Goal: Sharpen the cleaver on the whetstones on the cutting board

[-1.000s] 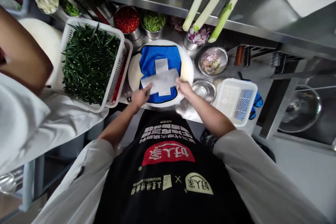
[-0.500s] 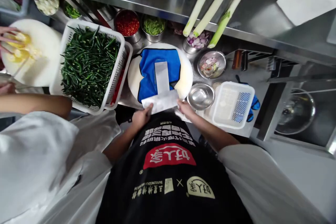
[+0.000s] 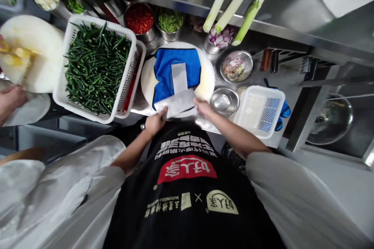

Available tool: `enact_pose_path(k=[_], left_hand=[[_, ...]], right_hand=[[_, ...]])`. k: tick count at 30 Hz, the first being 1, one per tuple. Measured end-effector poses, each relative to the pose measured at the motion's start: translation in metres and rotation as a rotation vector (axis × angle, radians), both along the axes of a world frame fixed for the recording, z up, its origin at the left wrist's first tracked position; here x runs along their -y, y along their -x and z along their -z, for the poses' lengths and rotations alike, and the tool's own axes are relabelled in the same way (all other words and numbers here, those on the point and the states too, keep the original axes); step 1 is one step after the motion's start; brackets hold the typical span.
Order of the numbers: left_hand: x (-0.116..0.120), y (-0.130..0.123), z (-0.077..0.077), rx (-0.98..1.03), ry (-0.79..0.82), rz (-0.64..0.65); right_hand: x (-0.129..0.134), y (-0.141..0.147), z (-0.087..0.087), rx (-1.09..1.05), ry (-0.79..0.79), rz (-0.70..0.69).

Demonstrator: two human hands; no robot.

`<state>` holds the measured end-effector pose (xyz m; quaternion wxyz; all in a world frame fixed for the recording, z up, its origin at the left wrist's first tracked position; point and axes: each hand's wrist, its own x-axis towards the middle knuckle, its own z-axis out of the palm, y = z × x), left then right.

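Observation:
A cleaver [image 3: 176, 103] with a broad pale blade lies across the near end of a long whitish whetstone [image 3: 179, 76]. Its handle is mostly hidden in my left hand [image 3: 156, 122], which is closed round it at the left. At the blade's right end, the fingers of my right hand [image 3: 204, 109] are closed on its edge. Beneath the whetstone, a blue cloth [image 3: 163, 66] with black trim is spread on a round white chopping board [image 3: 208, 81].
Left of the board stands a white basket [image 3: 133, 52] of green chillies; beyond it, a co-worker's hand [image 3: 11, 101] is near another board [image 3: 48, 54]. Metal bowls [image 3: 224, 102] and a white plastic basket [image 3: 247, 113] stand to the right. Leeks [image 3: 248, 17] overhang the shelf.
The cleaver and both my hands have shifted slightly away from my body over the whetstone. The co-worker's arm has drawn back, and a hand now shows beside the far-left board.

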<state>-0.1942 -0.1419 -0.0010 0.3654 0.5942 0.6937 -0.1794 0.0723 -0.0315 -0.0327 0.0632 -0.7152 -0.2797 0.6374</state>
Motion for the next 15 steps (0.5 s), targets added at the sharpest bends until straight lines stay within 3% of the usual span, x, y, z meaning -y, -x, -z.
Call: enact_pose_path(k=[2, 4, 6, 9, 11, 15], left_hand=[[-0.034, 0.008, 0.007, -0.047, -0.079, -0.017], [-0.052, 0.012, 0.009, -0.063, -0.141, -0.029], [-0.035, 0.007, 0.004, -0.033, -0.109, -0.022], [0.015, -0.007, -0.003, 0.022, 0.029, 0.007], [0.019, -0.007, -0.001, 0.023, 0.054, 0.016], [-0.043, 0.01, 0.01, -0.041, -0.09, -0.012]], right_hand=[[-0.033, 0.012, 0.01, -0.011, -0.028, 0.025], [-0.049, 0.017, 0.013, -0.017, -0.063, 0.034], [-0.033, 0.008, 0.008, -0.013, -0.061, 0.006], [0.016, -0.011, -0.001, 0.01, 0.02, -0.004], [0.019, -0.011, 0.0, 0.007, 0.048, 0.036], [-0.043, 0.016, 0.01, -0.007, -0.082, 0.07]])
